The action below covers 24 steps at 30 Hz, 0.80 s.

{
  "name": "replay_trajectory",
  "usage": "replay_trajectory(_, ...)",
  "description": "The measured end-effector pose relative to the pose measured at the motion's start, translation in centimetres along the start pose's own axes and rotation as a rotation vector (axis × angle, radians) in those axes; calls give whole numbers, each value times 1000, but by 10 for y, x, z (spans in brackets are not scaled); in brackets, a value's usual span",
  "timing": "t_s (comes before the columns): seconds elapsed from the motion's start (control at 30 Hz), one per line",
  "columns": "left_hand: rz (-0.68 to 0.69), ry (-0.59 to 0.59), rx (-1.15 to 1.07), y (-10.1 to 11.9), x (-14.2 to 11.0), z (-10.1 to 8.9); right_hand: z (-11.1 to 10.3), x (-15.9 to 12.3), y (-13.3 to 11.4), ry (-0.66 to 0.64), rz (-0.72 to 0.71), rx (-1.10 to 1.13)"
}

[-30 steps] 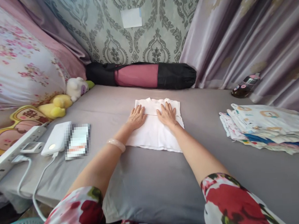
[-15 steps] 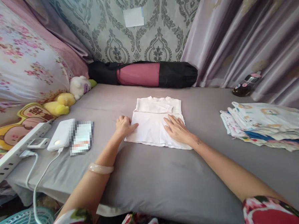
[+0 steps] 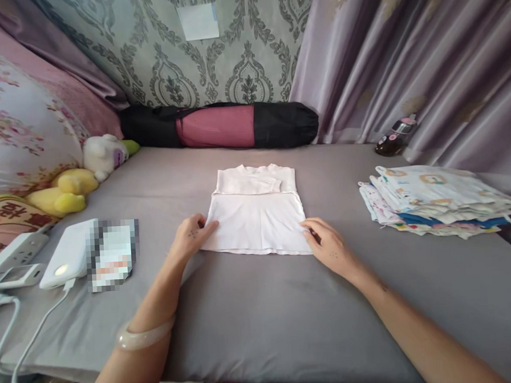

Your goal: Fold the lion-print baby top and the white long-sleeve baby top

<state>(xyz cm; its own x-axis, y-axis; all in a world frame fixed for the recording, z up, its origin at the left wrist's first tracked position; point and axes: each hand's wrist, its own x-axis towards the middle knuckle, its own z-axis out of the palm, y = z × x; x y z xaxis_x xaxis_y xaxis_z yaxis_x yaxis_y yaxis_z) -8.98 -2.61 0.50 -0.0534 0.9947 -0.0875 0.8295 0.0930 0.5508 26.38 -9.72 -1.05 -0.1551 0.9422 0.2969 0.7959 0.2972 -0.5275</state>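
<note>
A small white long-sleeved shirt lies flat on the grey sheet, its neckline at the far side and its sleeves folded across the upper part. My left hand grips the shirt's left edge low down, thumb on top and fingers curled at the side. At the opposite edge, my right hand pinches the cloth between thumb and fingers. The undersides of both grips are hidden.
Folded clothes are stacked on the right, with a dark bottle behind. A black and pink rolled bag lies along the wall. Left are plush toys, a white power bank, a blurred phone and a power strip.
My right hand has slid off the shirt's front to its right edge and closed there. My left hand has closed on the left edge. The view has shifted right.
</note>
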Motion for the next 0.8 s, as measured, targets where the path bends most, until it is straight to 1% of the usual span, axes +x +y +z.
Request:
replay_trajectory(0.07, -31, -10, -75, 2, -4, -2, 2, -1, 5, 114, 141, -14)
replay_trajectory(0.1, -43, -23, -117, 3, -6, -2, 3, -1, 6, 130, 198, -26)
replay_trajectory(0.13, -53, -45, -163, 3, -8, -3, 3, -2, 7, 119, 243, -32)
replay_trajectory(0.2, -72, -121, -266, 5, -12, -5, 1, -3, 5, 64, 302, -33)
replay_trajectory(0.3, -64, -284, -403, 8, -17, -11, -3, -5, -2, -26, 345, -28)
replay_trajectory(0.4, -28, -440, -448, 11, -21, -19, -8, -7, -10, -102, 378, -5)
replay_trajectory(0.5, -22, -615, -461, 12, -22, -25, -13, -10, -11, -196, 397, 105)
replay_trajectory(0.57, -16, -691, -477, 11, -22, -28, -15, -10, -10, -248, 375, 231)
replay_trajectory(0.6, -8, -706, -484, 11, -22, -29, -16, -11, -10, -261, 356, 286)
replay_trajectory(0.67, 10, -695, -486, 8, -20, -32, -19, -11, -10, -265, 328, 345)
replay_trajectory(0.8, 28, -608, -448, 3, -18, -37, -24, -12, -11, -288, 337, 371)
